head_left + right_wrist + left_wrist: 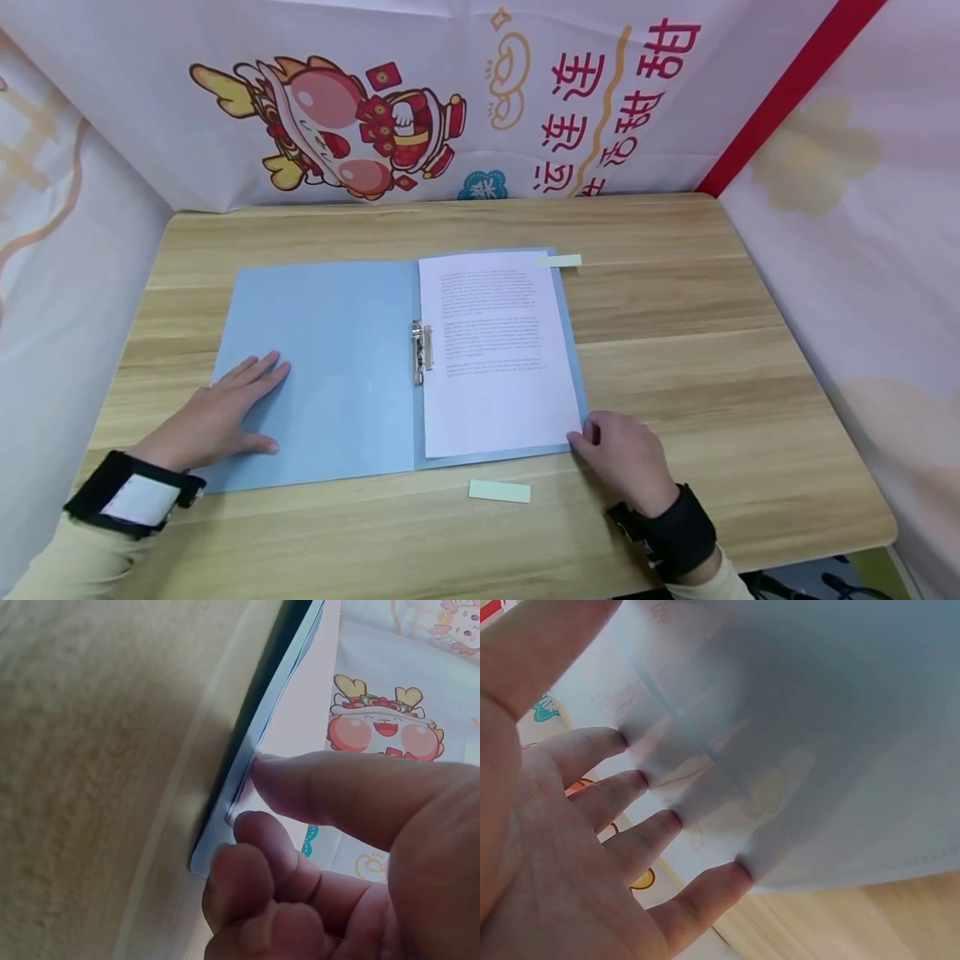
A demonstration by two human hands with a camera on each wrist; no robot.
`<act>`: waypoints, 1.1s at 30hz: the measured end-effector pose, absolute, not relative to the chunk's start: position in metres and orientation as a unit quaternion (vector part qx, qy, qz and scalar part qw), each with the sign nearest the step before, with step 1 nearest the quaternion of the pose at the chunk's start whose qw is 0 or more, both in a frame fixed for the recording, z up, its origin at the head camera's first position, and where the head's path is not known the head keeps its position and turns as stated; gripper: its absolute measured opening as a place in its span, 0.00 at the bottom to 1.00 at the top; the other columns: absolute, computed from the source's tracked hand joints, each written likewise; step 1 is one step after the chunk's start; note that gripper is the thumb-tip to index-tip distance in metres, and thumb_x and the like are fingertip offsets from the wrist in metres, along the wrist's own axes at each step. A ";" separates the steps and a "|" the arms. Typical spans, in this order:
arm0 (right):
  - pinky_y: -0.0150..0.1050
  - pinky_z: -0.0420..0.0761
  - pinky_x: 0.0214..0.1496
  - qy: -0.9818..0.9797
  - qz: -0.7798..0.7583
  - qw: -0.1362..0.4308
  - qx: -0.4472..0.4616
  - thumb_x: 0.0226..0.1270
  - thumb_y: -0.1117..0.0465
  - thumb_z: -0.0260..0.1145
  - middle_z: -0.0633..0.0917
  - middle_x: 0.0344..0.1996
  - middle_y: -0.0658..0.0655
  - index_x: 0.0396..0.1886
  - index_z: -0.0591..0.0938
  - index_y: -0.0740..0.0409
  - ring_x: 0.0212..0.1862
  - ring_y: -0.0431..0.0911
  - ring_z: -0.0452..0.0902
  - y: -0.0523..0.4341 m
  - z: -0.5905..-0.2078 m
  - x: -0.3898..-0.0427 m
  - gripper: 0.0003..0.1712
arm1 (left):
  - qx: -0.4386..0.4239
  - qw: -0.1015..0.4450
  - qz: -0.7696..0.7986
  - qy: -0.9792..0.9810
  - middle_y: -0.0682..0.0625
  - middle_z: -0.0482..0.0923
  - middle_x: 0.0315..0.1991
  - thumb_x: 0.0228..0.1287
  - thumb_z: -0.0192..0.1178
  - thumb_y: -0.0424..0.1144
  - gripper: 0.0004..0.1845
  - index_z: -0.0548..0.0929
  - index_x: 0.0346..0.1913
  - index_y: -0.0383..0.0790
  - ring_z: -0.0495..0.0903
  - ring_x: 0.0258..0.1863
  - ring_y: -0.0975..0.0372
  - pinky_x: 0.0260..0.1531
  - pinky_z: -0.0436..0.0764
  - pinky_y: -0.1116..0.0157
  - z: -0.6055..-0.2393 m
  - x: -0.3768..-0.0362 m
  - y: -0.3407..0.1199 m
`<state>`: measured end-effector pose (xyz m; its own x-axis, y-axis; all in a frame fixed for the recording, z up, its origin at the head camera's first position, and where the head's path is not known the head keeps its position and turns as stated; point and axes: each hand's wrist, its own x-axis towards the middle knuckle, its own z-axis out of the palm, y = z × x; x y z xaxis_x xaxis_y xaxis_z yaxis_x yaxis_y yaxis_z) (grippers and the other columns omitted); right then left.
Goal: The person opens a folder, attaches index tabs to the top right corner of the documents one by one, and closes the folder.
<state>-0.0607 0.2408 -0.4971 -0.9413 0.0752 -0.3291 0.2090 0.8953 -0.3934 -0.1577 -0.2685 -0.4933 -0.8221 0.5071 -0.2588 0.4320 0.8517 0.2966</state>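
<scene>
A light blue folder (330,350) lies spread flat on the table. Its right half bears a printed paper (491,417), beside a metal clip (417,354) near the spine. My left hand (225,412) rests on the left cover with fingers spread; in the left wrist view its fingertips touch the glossy blue surface. At the paper's lower right corner, my right hand (628,457) pinches the edge between thumb and curled index finger. The right wrist view shows the thumb (322,784) on the paper's corner, close to the folder's rim.
One pale green sticky strip (566,261) juts out from the paper's top right corner. A second green strip (499,492) lies on the wooden table (675,358) below the folder. Printed cloth (600,100) hangs behind and at both sides.
</scene>
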 end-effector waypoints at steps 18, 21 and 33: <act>0.36 0.63 0.22 0.959 -0.247 0.127 0.050 0.70 0.53 0.69 0.72 0.15 0.49 0.19 0.76 0.52 0.19 0.44 0.67 0.239 -0.474 -0.072 0.19 | 0.271 0.145 0.089 0.947 0.31 0.56 0.77 0.44 0.80 0.57 0.60 0.63 0.77 0.33 0.58 0.73 0.35 0.57 0.66 0.28 -0.491 -0.159 -0.277; 0.36 0.63 0.22 0.964 -0.242 0.110 0.031 0.69 0.54 0.69 0.71 0.14 0.49 0.19 0.75 0.52 0.18 0.44 0.67 0.236 -0.467 -0.077 0.19 | 0.280 0.132 0.093 0.946 0.30 0.58 0.75 0.43 0.81 0.57 0.59 0.65 0.76 0.33 0.61 0.72 0.35 0.60 0.68 0.33 -0.487 -0.159 -0.278; 0.35 0.61 0.19 0.983 -0.172 0.044 -0.048 0.68 0.52 0.71 0.70 0.11 0.48 0.20 0.78 0.52 0.15 0.42 0.65 0.202 -0.425 -0.107 0.19 | 0.260 0.090 0.099 0.956 0.28 0.69 0.68 0.60 0.74 0.51 0.39 0.75 0.68 0.31 0.70 0.66 0.34 0.61 0.71 0.37 -0.461 -0.163 -0.275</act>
